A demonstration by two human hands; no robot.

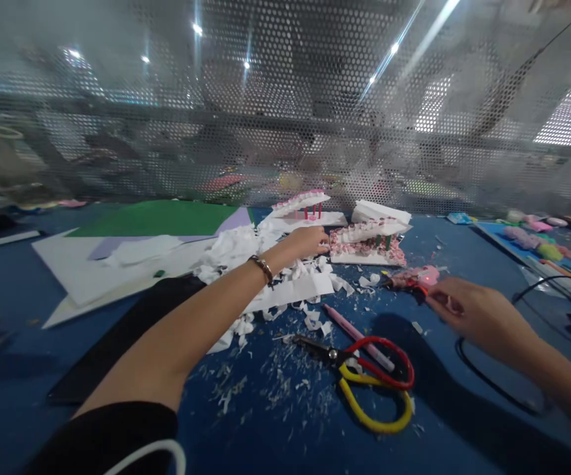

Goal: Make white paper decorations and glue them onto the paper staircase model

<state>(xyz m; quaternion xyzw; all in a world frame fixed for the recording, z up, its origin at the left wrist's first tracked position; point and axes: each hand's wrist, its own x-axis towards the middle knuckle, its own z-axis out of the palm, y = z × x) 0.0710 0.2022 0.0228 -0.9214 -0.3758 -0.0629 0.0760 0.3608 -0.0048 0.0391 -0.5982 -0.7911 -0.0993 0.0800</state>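
Observation:
My left hand (305, 242) reaches out over a heap of white paper scraps (245, 264) and touches the edge of a white model with pink trim (368, 241); its fingers are curled, and what they hold is hidden. My right hand (468, 311) is closed on the rear of a pink glue gun (414, 278), whose tip points left towards the model. A second white and pink model (301, 204) stands just behind. Red and yellow handled scissors (364, 379) and a pink pen (357, 336) lie on the blue table (275, 422) between my arms.
Green (156, 218), white (82, 264) and black (131, 336) sheets lie at the left. A black cable (488, 379) loops at the right. Coloured craft bits (533, 237) sit at the far right. A perforated metal screen (285, 119) closes the back.

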